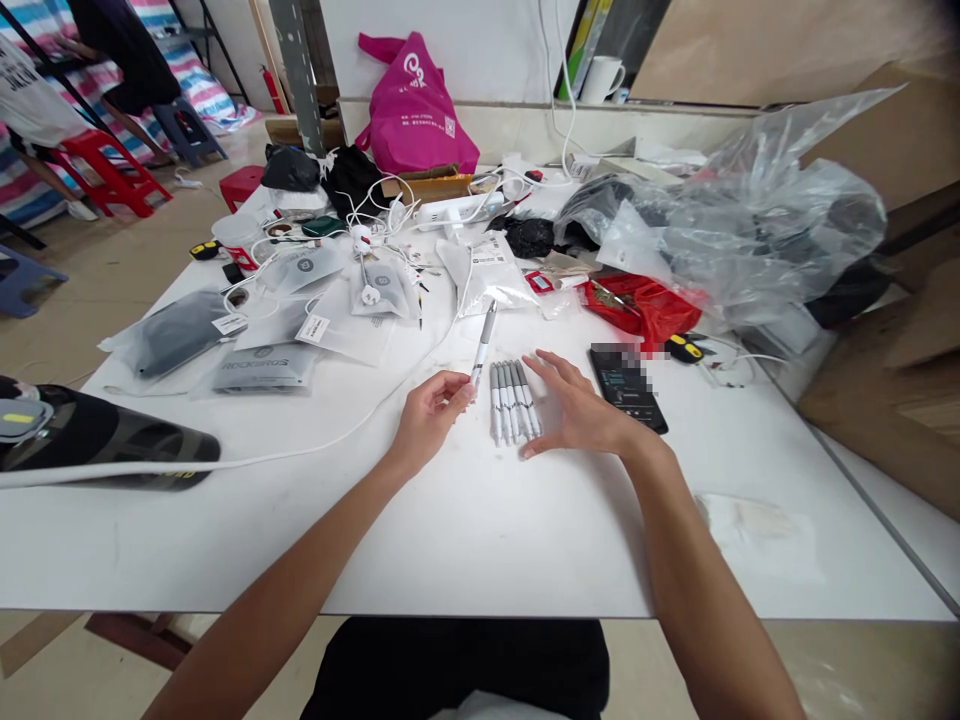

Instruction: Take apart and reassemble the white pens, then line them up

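My left hand is closed around the lower end of a white and grey pen, which points up and slightly right, away from me. Just right of it, a row of several similar pens lies side by side on the white table. My right hand is at the right side of that row, thumb and fingers spread apart and nothing held in it. Whether its fingertips touch the outermost pen I cannot tell. A black phone lies beyond my right wrist, its screen partly pixelated.
Plastic-wrapped packets, white cables and a clear packed bag crowd the table's back and left. A dark bottle lies at left with a cable across it. A red bag, large clear plastic and cardboard are right.
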Demonstrator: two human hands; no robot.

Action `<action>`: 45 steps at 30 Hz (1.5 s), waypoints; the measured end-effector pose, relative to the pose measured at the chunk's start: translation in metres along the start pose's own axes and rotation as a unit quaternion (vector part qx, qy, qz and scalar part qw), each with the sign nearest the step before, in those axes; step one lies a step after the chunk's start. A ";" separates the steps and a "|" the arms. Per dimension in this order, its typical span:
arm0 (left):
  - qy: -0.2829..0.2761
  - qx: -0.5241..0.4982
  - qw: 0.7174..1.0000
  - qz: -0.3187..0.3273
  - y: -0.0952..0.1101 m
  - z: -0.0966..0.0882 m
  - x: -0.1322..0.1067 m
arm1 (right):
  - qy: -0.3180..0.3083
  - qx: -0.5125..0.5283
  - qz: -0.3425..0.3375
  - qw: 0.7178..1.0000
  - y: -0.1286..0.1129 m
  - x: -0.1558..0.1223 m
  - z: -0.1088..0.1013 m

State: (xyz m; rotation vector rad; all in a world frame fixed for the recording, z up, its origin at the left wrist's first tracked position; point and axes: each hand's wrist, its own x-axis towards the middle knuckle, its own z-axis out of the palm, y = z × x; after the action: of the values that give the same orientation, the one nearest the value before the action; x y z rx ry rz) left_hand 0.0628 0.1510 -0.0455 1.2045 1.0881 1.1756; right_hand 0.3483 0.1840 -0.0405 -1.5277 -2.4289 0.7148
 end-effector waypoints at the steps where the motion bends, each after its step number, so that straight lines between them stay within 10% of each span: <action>1: -0.001 -0.001 1.000 0.001 0.000 0.000 0.000 | -0.003 -0.003 0.000 1.000 0.001 0.000 -0.001; 24: -0.002 -0.001 1.000 -0.003 0.003 0.001 -0.002 | -0.011 -0.008 0.017 1.000 0.006 -0.001 -0.002; 32: -0.028 -0.021 0.999 -0.002 0.004 0.005 -0.003 | 0.192 0.226 -0.080 0.952 -0.045 0.008 0.004; 37: -0.082 0.035 0.996 0.012 0.006 0.009 -0.011 | 0.159 0.406 -0.079 0.897 -0.078 0.010 0.032; 45: -0.079 0.062 0.995 0.020 0.005 0.010 -0.014 | 0.067 0.416 -0.049 0.905 -0.076 0.010 0.038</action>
State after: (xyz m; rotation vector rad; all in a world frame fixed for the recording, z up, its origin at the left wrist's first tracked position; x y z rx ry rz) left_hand 0.0711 0.1363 -0.0398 1.3963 1.0340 1.0369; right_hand 0.2683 0.1547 -0.0374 -1.0379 -1.6964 1.3369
